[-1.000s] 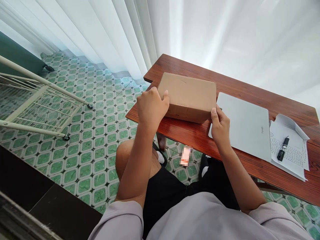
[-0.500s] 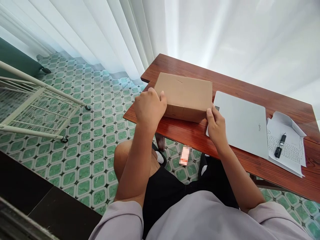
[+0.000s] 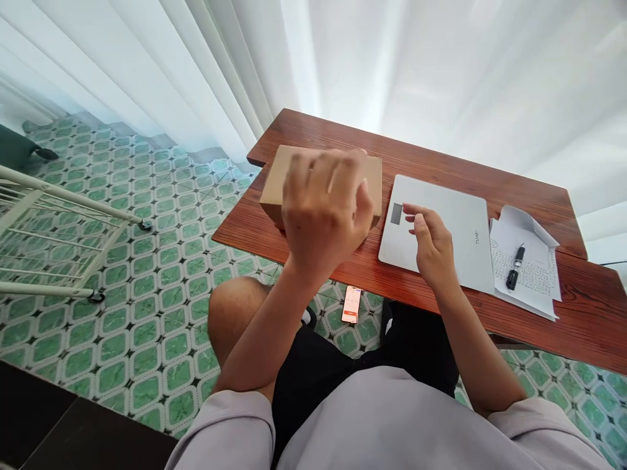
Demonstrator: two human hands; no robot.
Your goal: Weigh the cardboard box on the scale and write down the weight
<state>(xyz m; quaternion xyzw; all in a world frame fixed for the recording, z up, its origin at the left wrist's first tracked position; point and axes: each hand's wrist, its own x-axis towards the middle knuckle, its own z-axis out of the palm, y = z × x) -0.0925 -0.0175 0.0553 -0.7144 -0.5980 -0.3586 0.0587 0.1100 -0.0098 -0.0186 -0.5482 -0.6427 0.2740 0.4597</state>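
Two hands: both off the box (image 3: 279,179), nothing gripped.
Left hand (image 3: 326,212): blurred, loosely curled above the box.
Right hand (image 3: 431,245): fingers spread on the scale (image 3: 455,228).
Box: at the table's (image 3: 539,326) left end, beside the scale.

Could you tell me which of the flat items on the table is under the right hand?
The grey scale with the small display window; the right hand hovers over its near-left part. The cardboard box and the paper flank it.
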